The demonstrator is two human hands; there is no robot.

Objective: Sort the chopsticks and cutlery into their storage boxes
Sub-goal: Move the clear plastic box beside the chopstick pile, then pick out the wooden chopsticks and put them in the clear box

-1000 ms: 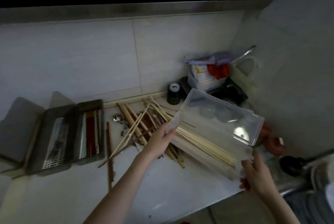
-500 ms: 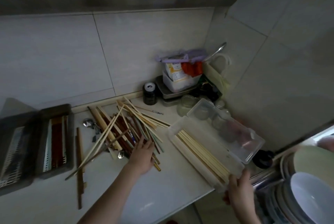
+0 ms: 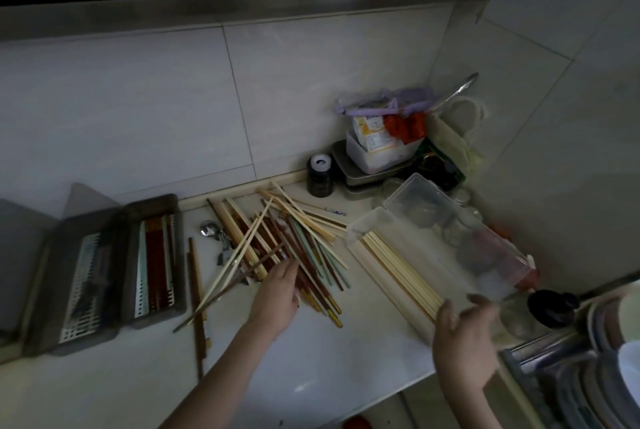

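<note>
A clear plastic box (image 3: pixel 360 233) lies on the counter at the right with its lid (image 3: pixel 429 207) hinged open. Pale bamboo chopsticks (image 3: pixel 401 272) lie along its bottom. My right hand (image 3: pixel 464 342) is at the box's near end, fingers spread against it. A loose pile of mixed chopsticks (image 3: pixel 287 238), pale, red-brown and light green, covers the middle. My left hand (image 3: pixel 277 293) rests palm down on the pile's near edge, fingers apart. A grey storage box (image 3: pixel 180 255) at the left holds dark red chopsticks (image 3: pixel 156 269). A metal spoon (image 3: pixel 209 230) lies beside the pile.
A grey slotted tray (image 3: pixel 83 283) sits left of the grey box. A black jar (image 3: pixel 320 174), stacked food containers (image 3: pixel 381 148) and glass jars (image 3: pixel 460 227) crowd the back right corner. Plates in a dish rack (image 3: pixel 606 369) stand at the lower right, past the counter edge.
The clear box came down from a raised tilt onto the counter. My left hand left the box and moved left onto the chopstick pile. My right hand's fingers have spread.
</note>
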